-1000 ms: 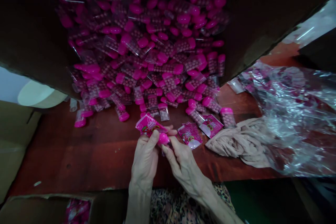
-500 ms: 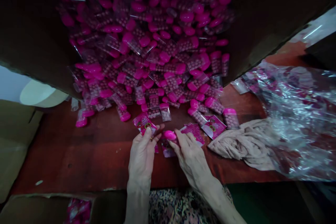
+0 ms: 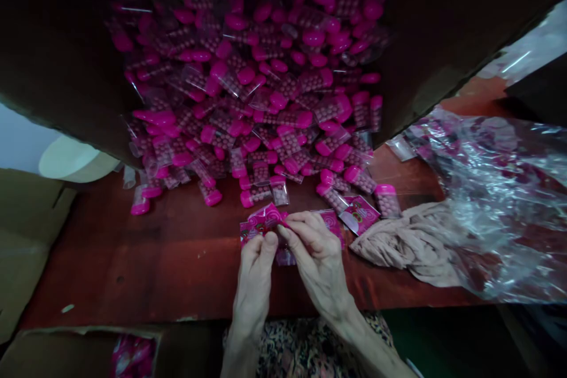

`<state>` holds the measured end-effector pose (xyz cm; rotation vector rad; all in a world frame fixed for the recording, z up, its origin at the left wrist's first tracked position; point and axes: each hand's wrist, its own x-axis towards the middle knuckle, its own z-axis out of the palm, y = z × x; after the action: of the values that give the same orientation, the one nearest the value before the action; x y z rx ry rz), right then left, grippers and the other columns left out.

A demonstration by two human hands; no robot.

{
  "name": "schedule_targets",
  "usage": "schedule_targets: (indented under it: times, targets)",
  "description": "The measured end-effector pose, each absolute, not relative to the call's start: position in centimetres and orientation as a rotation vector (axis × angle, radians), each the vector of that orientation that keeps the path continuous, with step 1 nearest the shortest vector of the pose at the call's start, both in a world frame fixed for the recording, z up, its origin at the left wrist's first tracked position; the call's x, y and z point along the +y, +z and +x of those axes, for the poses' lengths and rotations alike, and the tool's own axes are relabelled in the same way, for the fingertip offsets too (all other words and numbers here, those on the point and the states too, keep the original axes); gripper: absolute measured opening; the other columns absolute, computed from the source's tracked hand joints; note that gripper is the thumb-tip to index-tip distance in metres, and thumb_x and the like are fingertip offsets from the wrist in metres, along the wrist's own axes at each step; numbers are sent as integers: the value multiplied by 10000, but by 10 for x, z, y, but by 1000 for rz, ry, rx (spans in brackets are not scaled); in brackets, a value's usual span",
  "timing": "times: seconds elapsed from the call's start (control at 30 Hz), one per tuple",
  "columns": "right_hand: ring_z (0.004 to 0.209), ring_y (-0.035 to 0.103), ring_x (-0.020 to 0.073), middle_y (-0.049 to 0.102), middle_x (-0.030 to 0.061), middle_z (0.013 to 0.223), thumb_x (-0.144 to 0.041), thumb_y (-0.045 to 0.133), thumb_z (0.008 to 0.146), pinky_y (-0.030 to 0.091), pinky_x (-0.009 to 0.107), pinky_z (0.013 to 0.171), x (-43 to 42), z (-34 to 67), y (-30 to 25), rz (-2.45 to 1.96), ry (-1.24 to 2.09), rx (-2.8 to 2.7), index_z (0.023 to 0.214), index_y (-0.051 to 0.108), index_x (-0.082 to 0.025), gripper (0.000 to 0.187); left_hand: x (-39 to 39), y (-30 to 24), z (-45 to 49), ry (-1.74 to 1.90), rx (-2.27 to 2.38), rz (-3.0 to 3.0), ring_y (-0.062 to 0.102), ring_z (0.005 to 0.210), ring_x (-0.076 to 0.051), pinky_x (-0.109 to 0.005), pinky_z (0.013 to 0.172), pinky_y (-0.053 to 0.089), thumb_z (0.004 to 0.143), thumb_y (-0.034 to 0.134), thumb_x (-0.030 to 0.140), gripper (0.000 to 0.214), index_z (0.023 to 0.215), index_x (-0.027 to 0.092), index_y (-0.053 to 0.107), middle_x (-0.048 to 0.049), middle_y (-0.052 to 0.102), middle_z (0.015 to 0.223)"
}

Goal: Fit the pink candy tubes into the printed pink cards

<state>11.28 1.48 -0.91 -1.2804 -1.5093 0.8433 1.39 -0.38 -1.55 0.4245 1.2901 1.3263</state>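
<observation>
My left hand (image 3: 256, 269) is closed on a pink printed packet (image 3: 264, 217), thumb on the near side. Closed fingers of my right hand (image 3: 319, 257) pinch at the packet's right edge, with both hands' fingertips almost meeting. The pink-capped bottle seen earlier in the right hand is hidden now. More pink printed packets (image 3: 332, 223) lie partly under and beside the right hand, and another packet (image 3: 361, 214) rests farther right. Just beyond the hands, small clear bottles of round beads or candies with pink caps (image 3: 280, 189) lie on the red-brown table (image 3: 146, 248).
A large heap of pink-capped bottles (image 3: 266, 100) spills from a dark box opening. Right of the hands lie a crumpled beige cloth (image 3: 411, 242) and clear plastic wrap (image 3: 509, 207). An open carton (image 3: 88, 354) with pink items sits below the table's front edge.
My left hand has moved right with the packet, meeting my right hand. The pink-capped bottle in my right hand has gone out of sight at the packet.
</observation>
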Motion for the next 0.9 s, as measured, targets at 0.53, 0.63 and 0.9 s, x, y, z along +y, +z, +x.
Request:
schedule_targets:
  times: [0.53, 0.63, 0.9]
  targets:
    - [708, 635, 150, 681, 30, 802, -211, 625, 788, 525, 269, 649, 3, 118, -6, -1288, 967, -1352, 939, 672, -193, 160, 7, -12, -10, 1623, 1267, 179, 522, 491, -66, -186, 524, 432, 604, 767, 253, 175, 593, 153, 624, 41, 611, 549]
    - [754, 642, 167, 690, 46, 835, -204, 637, 774, 534, 294, 681, -1, 111, -8, -1235, 984, -1361, 936, 679, -190, 168, 6, -11, -6, 1592, 1241, 193, 538, 518, -75, -189, 526, 429, 629, 751, 272, 168, 602, 149, 640, 24, 640, 585]
    - [830, 649, 185, 713, 42, 870, -216, 638, 779, 523, 340, 793, -2, 111, -18, -1301, 986, -1341, 918, 694, -201, 151, 7, -14, 0, 1543, 1206, 135, 557, 551, -92, -199, 544, 439, 625, 754, 292, 184, 619, 134, 661, -12, 666, 619]
